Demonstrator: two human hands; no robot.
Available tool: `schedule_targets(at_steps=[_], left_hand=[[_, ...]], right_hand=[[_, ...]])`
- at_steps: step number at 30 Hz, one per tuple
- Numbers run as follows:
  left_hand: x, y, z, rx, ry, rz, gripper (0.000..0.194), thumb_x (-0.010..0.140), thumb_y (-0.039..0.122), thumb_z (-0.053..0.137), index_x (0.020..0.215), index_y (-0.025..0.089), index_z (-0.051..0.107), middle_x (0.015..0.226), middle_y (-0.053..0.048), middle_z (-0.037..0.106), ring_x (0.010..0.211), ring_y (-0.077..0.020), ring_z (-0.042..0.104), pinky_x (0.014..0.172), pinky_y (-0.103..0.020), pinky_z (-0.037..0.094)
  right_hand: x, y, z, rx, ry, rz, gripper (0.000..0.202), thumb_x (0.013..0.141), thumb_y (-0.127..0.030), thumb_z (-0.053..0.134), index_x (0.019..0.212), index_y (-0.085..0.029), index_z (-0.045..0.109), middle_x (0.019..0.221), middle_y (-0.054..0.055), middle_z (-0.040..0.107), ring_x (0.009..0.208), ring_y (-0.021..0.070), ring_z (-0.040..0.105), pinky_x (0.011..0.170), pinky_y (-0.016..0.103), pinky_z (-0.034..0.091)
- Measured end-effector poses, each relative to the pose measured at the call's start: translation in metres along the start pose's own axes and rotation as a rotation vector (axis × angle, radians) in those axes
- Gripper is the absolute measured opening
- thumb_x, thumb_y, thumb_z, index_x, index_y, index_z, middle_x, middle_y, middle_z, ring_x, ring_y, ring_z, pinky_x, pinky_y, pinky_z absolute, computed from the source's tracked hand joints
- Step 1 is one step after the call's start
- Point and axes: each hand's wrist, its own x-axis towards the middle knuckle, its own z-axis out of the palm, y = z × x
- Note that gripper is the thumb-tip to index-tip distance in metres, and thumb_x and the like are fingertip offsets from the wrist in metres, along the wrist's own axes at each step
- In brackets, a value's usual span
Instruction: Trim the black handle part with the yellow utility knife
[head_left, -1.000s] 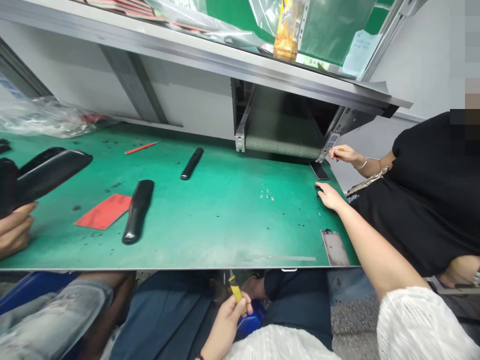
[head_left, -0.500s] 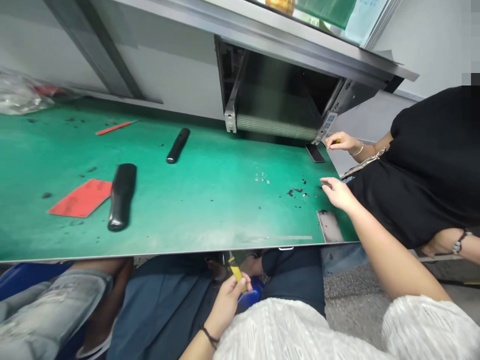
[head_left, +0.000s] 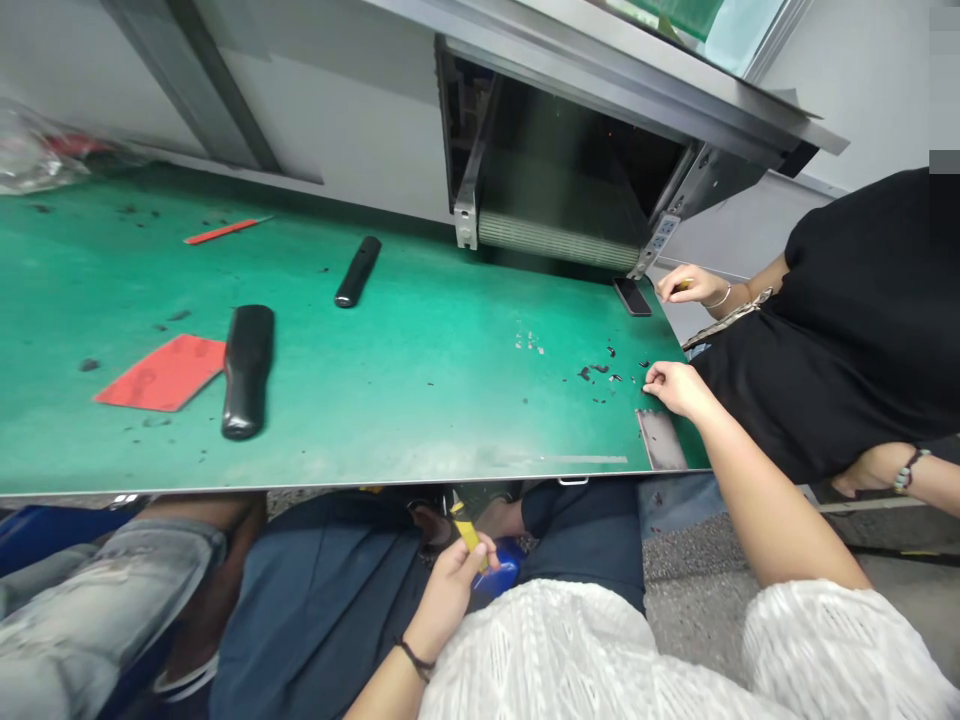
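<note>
On the green desk [head_left: 420,380], from the left: a red card [head_left: 161,373] touching a black casing [head_left: 246,370], then a smaller black remote [head_left: 358,271] further back. Below the desk's front edge, left hand [head_left: 450,585] closed around a yellow cutter [head_left: 468,532], held over the lap. At the right end, right hand [head_left: 673,385] with fingers curled narrow, fingertips down on the desk beside scattered black scraps [head_left: 600,375]; beyond, a co-worker's hand [head_left: 690,285] near a dark phone [head_left: 632,296].

Yellow cutter [head_left: 466,530] in left hand [head_left: 450,590]
</note>
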Motion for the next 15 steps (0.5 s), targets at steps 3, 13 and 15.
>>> schedule_targets(at_steps=[3,13,15], left_hand=[[0.0,-0.002,-0.001,-0.012,0.007,-0.001,0.05,0.087,0.065,0.07,0.087,0.015,0.069,0.076,-0.007,0.071,0.072,-0.0187,0.06,0.075,-0.031,0.047],[0.005,-0.005,0.002,-0.037,0.03,0.016,0.054,0.083,0.069,0.072,0.086,0.015,0.07,0.073,-0.007,0.07,0.069,-0.0193,0.061,0.073,-0.032,0.046],[0.005,-0.005,0.001,-0.045,0.034,0.018,0.054,0.083,0.069,0.072,0.086,0.015,0.069,0.072,-0.007,0.07,0.069,-0.0189,0.06,0.072,-0.032,0.046]], right_hand=[[0.015,0.01,0.001,-0.025,0.128,0.063,0.033,0.103,-0.042,0.067,0.123,-0.016,0.066,0.113,0.007,0.069,0.099,0.0202,0.068,0.093,0.042,0.059],[0.029,-0.039,0.023,0.006,0.116,-0.092,0.024,0.103,-0.036,0.066,0.119,-0.018,0.069,0.126,0.009,0.067,0.11,0.0213,0.067,0.1,0.044,0.058],[0.026,-0.048,0.023,0.028,0.12,-0.146,0.024,0.104,-0.035,0.065,0.12,-0.018,0.069,0.126,0.008,0.068,0.111,0.0213,0.067,0.102,0.044,0.057]])
